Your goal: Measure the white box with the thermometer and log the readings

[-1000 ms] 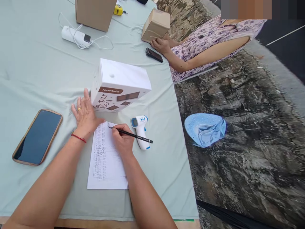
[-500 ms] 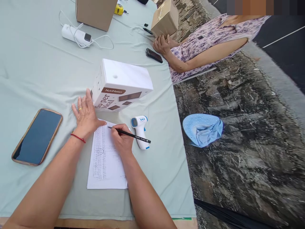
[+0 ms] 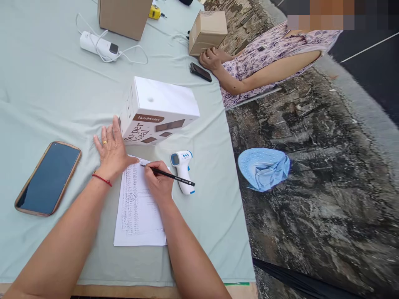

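Note:
My right hand (image 3: 159, 182) is closed round a black pen (image 3: 174, 176), its tip at the upper part of a printed paper sheet (image 3: 146, 224). Spread beside the sheet, my left hand (image 3: 110, 147) lies with its thumb on the paper's top edge and its fingertips by a white box (image 3: 166, 97) marked "NutriMotion" and "Super Meal". A circled mark shows on the print. Just right of my right hand lies a white and blue infrared thermometer (image 3: 183, 172). To the left of my left hand is a large phone (image 3: 48, 178) in a brown-edged case.
Pale green cloth covers the table (image 3: 218, 216). At the back are a large cardboard box (image 3: 123, 18), a white device with a cable (image 3: 98, 45) and a yellow tool (image 3: 155, 12). A person's hands (image 3: 212, 58) rest by a smaller carton (image 3: 208, 31) and a black phone (image 3: 201, 72). A blue hat (image 3: 263, 168) lies beyond the edge.
The smaller carton beside the other person has turned and shifted slightly left, now covering the black marker behind it. My hands and the pen have hardly moved.

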`<state>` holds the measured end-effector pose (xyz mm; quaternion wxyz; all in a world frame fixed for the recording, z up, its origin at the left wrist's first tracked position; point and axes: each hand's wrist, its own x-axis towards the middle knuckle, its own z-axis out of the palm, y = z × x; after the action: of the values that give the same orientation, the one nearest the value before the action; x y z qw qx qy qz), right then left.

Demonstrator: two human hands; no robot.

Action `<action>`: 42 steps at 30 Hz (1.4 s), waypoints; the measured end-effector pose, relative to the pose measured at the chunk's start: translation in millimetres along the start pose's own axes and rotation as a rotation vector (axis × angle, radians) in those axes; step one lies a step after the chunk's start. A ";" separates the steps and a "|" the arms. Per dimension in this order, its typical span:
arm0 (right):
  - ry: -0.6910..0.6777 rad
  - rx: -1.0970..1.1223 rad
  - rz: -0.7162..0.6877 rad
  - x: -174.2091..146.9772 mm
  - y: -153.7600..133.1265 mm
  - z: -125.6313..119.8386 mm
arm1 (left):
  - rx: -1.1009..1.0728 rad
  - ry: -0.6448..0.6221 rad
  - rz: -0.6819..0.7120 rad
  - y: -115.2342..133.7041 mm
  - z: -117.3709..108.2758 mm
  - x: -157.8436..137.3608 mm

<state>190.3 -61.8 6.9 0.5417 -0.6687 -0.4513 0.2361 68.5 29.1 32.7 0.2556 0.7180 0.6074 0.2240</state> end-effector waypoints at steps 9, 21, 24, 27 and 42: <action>-0.001 0.002 -0.005 0.0 -0.7 0.8 | 0.014 -0.013 0.008 -0.5 0.4 0.7; -0.022 -0.026 0.011 0.1 -3.8 0.5 | -0.016 -0.005 0.017 -4.0 2.8 1.1; -0.018 -0.020 0.009 0.0 -3.8 0.6 | -0.012 0.001 0.025 -3.7 2.2 1.0; -0.009 -0.020 0.004 0.1 -2.9 0.5 | 0.009 0.006 0.020 -2.2 1.4 0.5; -0.020 -0.023 0.010 0.2 -1.1 1.4 | 0.010 -0.008 0.029 -3.4 1.0 0.5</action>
<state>188.9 -60.9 7.6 0.5283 -0.6747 -0.4561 0.2401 66.7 30.0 29.7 0.2511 0.7289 0.5970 0.2220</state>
